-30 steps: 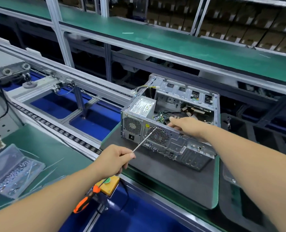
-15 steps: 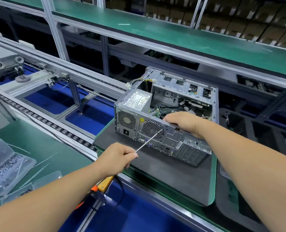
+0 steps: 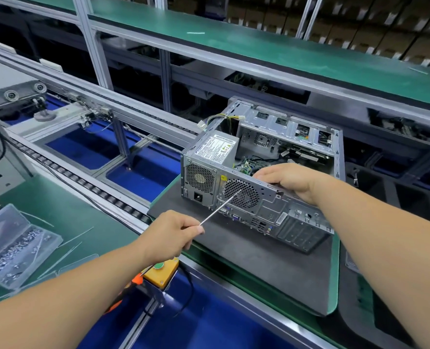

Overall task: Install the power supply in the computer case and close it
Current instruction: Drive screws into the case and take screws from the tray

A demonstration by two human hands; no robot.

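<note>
I see the computer case (image 3: 267, 195) lying on its side on a dark mat (image 3: 246, 268) at the right of the green surface (image 3: 57, 215), its open side facing up and its rear panel turned toward me. The power supply (image 3: 210, 157) already sits in the near-left corner of the case, label up, its fan grille and socket showing through the rear panel, with a bundle of its cables (image 3: 221, 119) trailing off the far-left edge. My right hand (image 3: 288, 178) is closed over the top rim of the rear panel, steadying it. My left hand (image 3: 173, 235) is closed around a long thin screwdriver (image 3: 220, 207), its shaft pinched at the fingertips and its tip lying over the round fan grille; I cannot tell whether it touches. I judge the case to be stiff sheet steel, fairly heavy, with thin edges that could bite, so the folded rim is the sound place to hold; the mat should keep it from sliding. The supply is a dense rigid box, best handled by its flat sides, never by the cables. A clear box of screws (image 3: 12, 245) lies at near left.
</note>
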